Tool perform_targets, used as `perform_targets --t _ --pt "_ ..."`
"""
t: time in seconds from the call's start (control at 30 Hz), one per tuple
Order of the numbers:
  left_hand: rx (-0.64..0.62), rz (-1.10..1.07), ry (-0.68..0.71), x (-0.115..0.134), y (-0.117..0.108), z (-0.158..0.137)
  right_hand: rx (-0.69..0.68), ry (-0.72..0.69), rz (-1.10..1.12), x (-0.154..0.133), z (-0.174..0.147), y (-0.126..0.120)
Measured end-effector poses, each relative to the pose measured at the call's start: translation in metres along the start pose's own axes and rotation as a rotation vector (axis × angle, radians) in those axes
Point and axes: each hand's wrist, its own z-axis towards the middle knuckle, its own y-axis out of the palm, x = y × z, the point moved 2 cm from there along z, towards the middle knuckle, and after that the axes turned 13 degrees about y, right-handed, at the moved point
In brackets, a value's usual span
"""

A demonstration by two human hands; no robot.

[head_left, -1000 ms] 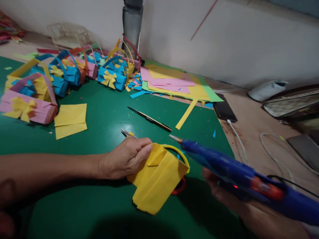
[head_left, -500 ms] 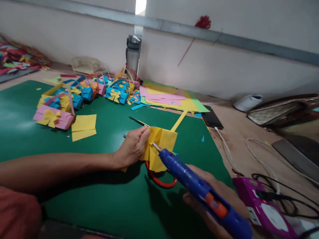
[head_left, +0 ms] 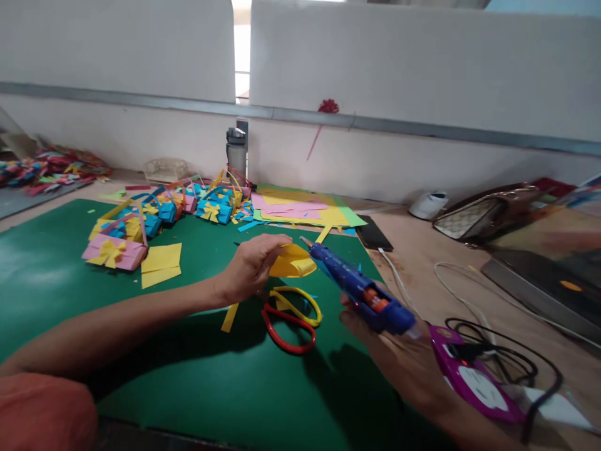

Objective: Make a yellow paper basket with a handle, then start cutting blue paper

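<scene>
My left hand pinches a folded piece of yellow paper, held up above the green mat. In my right hand is a blue hot glue gun, its metal nozzle close to the top edge of the yellow paper; whether they touch I cannot tell. Scissors with one red and one yellow handle loop lie below the paper, their blades mostly hidden by my left hand. A yellow paper strip lies beneath my left wrist.
Several small paper baskets with bows stand at the left, beside yellow paper squares. Coloured sheets, a bottle and a phone are farther back. A purple power strip with black cables sits at the right.
The yellow paper has been tilted, so its flat face no longer shows. The glue gun's nozzle has moved from the paper's middle to its upper edge. More of the scissors' handles shows.
</scene>
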Motion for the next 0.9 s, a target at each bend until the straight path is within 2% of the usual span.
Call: perform_targets --t 0.17,0.3,0.4,0.77,0.9 --pt "-0.021 -0.134 -0.245 0.005 0.002 -0.005 -0.001 -0.01 0.002 -0.008 0.0 0.0" --pt "-0.016 -0.321 -0.314 0.01 0.002 -0.002 -0.044 -0.057 -0.043 -0.011 0.0 0.001" --pt "-0.022 -0.369 -0.357 0.011 0.002 -0.001 -0.065 -0.074 -0.07 -0.009 0.0 0.002" --pt "-0.039 -0.19 -0.198 0.015 0.003 -0.003 -0.069 -0.063 -0.112 -0.006 -0.002 0.003" --pt "-0.029 -0.164 -0.185 0.013 0.003 -0.003 -0.074 -0.076 -0.124 -0.005 -0.001 0.002"
